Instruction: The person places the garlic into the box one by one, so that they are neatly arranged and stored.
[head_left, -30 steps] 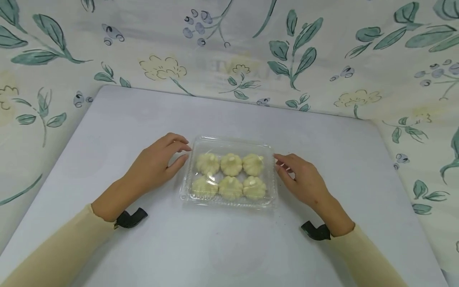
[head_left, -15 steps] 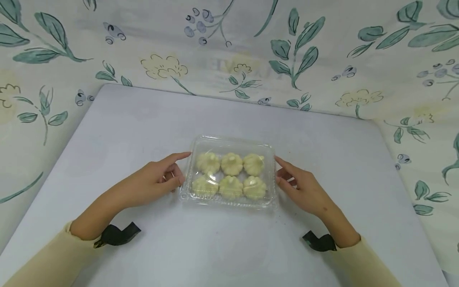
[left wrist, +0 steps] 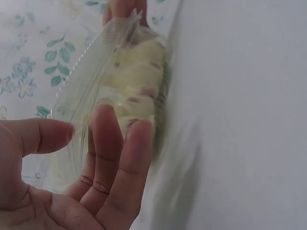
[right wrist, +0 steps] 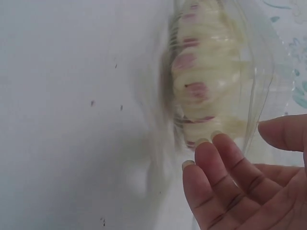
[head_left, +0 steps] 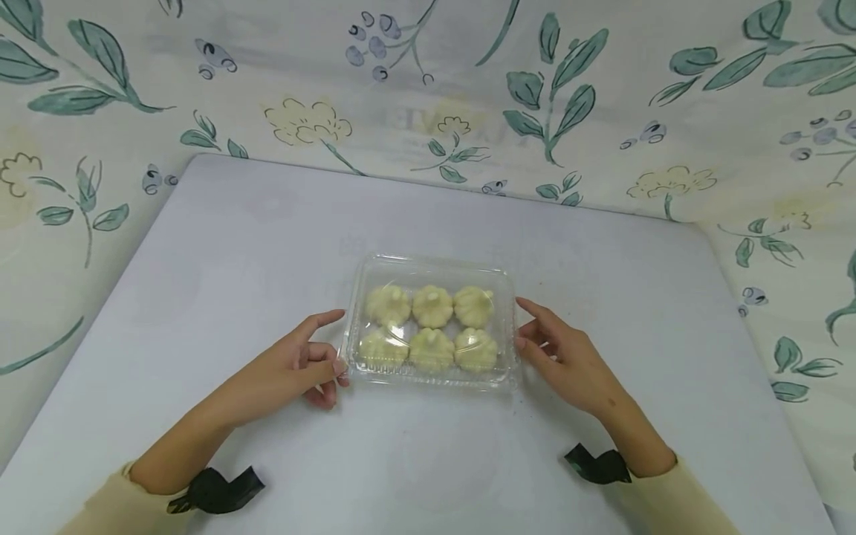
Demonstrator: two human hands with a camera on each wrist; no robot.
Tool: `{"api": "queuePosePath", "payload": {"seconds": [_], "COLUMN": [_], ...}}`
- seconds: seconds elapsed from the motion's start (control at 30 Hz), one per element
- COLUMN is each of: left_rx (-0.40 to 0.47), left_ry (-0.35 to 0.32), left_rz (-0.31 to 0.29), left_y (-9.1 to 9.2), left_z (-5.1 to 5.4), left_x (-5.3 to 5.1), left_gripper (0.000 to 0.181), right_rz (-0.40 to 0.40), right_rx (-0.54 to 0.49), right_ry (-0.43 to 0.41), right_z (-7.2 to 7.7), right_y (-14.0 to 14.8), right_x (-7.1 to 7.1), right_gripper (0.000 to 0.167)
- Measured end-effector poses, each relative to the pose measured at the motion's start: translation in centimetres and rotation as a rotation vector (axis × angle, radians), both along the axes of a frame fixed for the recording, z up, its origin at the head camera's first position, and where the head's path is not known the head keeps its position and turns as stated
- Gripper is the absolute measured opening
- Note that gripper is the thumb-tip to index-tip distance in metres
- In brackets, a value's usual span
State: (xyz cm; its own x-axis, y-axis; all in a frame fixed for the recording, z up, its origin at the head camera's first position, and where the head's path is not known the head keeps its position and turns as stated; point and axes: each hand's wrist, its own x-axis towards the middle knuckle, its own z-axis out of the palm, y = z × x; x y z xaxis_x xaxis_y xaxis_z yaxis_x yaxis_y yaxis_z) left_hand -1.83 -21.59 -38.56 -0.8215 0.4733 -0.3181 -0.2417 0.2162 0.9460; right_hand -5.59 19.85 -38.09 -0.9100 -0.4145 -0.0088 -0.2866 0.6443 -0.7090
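A clear plastic clamshell box (head_left: 435, 272) lies closed on the white table. Inside it, in two rows, sit several pale yellow, ridged, pumpkin-shaped pieces (head_left: 432, 306); their kind is unclear. Reddish-purple patches show low on the pieces (right wrist: 194, 88) in the right wrist view. My left hand (head_left: 287, 379) is at the box's front left corner, its thumb at the rim and forefinger stretched along the side. At the opposite side, my right hand (head_left: 565, 364) touches the box with its fingertips. Both hands (left wrist: 96, 191) have thumb and fingers apart at the rim, without a firm grip.
The white tabletop (head_left: 428, 475) extends around the box on all sides. A floral cloth (head_left: 428, 89) hangs behind the table and along both sides. Black straps (head_left: 224, 490) hang at both wrists, below beige sleeves.
My left hand has slid down the box's left side to its front corner. My right hand has shifted slightly toward the front along the right side. The box stays in place.
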Motion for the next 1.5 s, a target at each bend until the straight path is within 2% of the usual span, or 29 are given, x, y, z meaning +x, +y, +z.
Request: {"api": "queuePosePath", "payload": {"seconds": [0.2,0.4,0.77,1.13,1.5], "left_rx": [0.016,0.011,0.027,0.033,0.035], "left_ry": [0.004,-0.010,-0.014,-0.019,-0.011], "left_rz": [0.059,0.083,0.097,0.097,0.089], "left_y": [0.7,0.9,1.2,1.3,1.3], "left_z": [-0.5,-0.5,-0.6,-0.5,-0.5], "left_x": [0.5,0.7,0.7,0.6,0.5], "left_gripper": [0.063,0.045,0.041,0.041,0.041], "right_rz": [-0.010,-0.007,0.021,0.017,0.038], "right_rx": [-0.037,-0.166,-0.288,-0.340,-0.359], "right_ry": [-0.101,-0.283,-0.439,-0.445,-0.402], "right_z": [0.4,0.6,0.5,0.0,-0.1], "right_y": [0.1,0.2,0.2,0.0,-0.1], "right_x": [1.3,2.3,2.7,2.7,2.6], "right_gripper": [0.056,0.057,0.066,0.065,0.063]}}
